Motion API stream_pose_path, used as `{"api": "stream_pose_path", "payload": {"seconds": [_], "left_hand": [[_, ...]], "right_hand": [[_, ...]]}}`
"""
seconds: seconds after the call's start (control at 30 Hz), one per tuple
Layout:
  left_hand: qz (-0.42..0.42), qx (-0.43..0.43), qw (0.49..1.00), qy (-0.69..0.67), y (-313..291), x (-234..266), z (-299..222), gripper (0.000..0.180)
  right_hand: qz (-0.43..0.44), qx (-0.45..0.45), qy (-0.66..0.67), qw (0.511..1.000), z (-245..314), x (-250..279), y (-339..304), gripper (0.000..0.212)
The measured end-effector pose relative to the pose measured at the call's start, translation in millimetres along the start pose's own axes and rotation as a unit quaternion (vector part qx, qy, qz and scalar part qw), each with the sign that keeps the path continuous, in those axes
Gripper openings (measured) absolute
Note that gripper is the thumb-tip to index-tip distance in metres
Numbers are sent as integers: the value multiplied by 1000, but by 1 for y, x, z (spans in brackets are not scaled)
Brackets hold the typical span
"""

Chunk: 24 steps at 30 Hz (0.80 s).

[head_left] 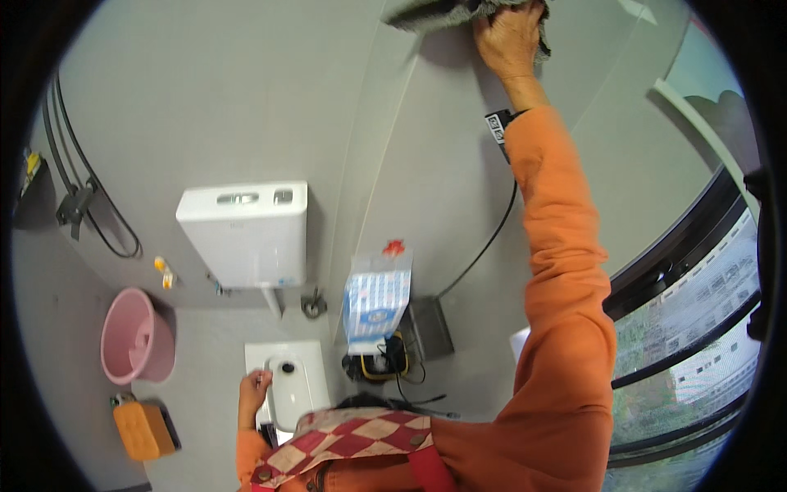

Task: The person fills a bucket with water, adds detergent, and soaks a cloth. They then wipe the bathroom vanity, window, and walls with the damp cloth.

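My right hand [510, 39] is raised high and presses a grey cloth [443, 12] flat against the grey wall near the top of the view. Its orange sleeve runs down the right side, with a small black device strapped at the wrist. My left hand [254, 385] hangs low by my side with its fingers loosely curled and nothing in it, just above the white squat toilet pan [287, 385]. A red and cream chequered apron covers my chest at the bottom.
A white cistern [246, 231] is mounted on the wall. A pink bucket [135, 336] and an orange box [143, 429] sit at the left. A blue and white bag [377, 299] hangs mid-wall above a yellow and black device. A window [697, 320] curves along the right.
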<state>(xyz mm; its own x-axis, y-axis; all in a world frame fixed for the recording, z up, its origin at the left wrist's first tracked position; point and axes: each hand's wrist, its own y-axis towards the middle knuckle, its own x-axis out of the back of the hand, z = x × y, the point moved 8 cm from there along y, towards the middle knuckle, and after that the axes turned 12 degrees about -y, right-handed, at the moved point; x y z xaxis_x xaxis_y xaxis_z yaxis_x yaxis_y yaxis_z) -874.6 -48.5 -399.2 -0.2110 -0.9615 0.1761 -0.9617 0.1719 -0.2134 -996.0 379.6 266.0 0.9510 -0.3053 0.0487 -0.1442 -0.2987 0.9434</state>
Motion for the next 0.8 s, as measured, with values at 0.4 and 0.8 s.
{"api": "stream_pose_path", "payload": {"seconds": [0.4, 0.8], "left_hand": [[154, 18, 987, 26, 14, -42, -41, 21], [148, 65, 985, 66, -25, -45, -22, 29]], "right_hand": [[198, -157, 100, 962, -31, 13, -299, 52], [337, -544, 152, 753, -70, 4, -562, 46]]}}
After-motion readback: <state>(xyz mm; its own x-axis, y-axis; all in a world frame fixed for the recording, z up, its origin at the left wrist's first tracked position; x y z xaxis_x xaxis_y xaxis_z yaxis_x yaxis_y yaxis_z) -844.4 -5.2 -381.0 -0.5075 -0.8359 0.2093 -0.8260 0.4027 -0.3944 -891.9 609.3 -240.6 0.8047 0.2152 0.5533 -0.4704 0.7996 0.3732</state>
